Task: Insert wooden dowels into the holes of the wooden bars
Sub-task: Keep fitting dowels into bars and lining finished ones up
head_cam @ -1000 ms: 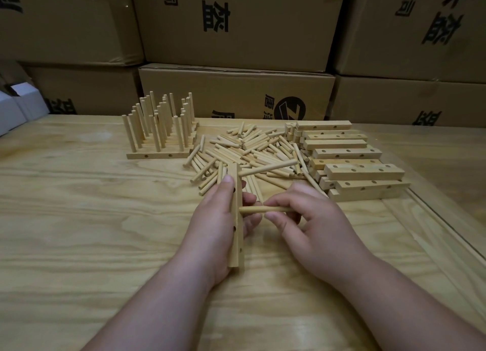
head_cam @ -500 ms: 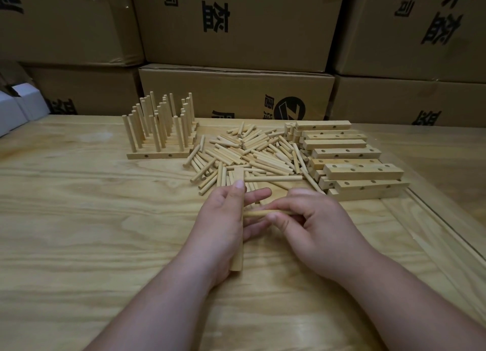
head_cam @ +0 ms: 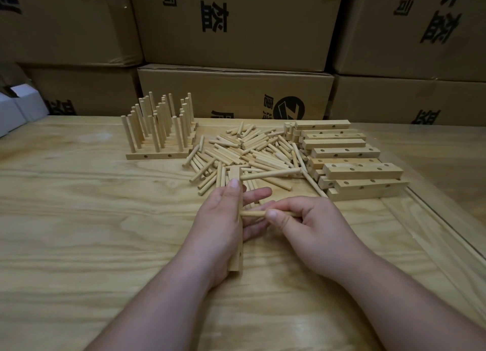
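Observation:
My left hand (head_cam: pixel 221 227) grips a wooden bar (head_cam: pixel 238 256) that stands on edge, running away from me on the table, with my thumb along its top. One dowel (head_cam: pixel 271 173) sticks out sideways to the right from the bar's far end. My right hand (head_cam: pixel 310 227) pinches a second dowel (head_cam: pixel 253 213), held level, its tip touching the bar's right side near the middle. A heap of loose dowels (head_cam: pixel 252 150) lies just beyond my hands.
A stack of drilled bars (head_cam: pixel 360 170) lies at the right of the heap. Finished bars with upright dowels (head_cam: pixel 160 129) stand at the back left. Cardboard boxes (head_cam: pixel 234 93) wall off the table's far edge. White boxes (head_cam: pixel 15 108) sit far left.
My right hand has moved the dowel left until its tip meets the bar's side. The left hand's grip on the bar shifted slightly, fingers spreading behind it.

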Tool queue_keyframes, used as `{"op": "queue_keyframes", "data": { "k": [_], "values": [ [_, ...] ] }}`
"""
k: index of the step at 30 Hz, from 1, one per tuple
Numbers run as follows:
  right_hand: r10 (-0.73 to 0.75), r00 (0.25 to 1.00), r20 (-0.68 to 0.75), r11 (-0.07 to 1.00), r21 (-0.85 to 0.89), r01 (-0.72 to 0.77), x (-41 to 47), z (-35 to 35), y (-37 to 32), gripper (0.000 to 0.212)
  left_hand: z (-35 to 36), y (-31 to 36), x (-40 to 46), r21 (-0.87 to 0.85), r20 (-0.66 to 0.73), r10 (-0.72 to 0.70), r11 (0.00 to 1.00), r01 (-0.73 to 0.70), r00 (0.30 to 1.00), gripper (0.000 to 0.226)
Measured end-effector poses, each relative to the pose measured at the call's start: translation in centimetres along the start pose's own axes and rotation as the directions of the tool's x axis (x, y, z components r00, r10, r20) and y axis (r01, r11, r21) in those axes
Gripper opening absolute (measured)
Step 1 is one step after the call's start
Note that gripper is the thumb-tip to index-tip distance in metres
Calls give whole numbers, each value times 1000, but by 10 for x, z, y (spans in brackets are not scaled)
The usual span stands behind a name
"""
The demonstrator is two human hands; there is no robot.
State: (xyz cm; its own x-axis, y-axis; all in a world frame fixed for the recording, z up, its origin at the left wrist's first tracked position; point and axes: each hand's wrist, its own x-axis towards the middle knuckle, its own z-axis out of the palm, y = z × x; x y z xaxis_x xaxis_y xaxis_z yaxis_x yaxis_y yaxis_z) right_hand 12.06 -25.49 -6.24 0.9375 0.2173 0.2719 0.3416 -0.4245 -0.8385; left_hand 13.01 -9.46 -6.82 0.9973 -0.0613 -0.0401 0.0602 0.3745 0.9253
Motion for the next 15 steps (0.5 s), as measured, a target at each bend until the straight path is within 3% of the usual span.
{"op": "queue_keyframes", "data": {
  "k": [15],
  "values": [
    [159, 986, 48, 985, 59, -162, 4, -8, 2, 14, 2, -5, -2, 127, 19, 49, 991, -51, 999, 29]
  ]
}}
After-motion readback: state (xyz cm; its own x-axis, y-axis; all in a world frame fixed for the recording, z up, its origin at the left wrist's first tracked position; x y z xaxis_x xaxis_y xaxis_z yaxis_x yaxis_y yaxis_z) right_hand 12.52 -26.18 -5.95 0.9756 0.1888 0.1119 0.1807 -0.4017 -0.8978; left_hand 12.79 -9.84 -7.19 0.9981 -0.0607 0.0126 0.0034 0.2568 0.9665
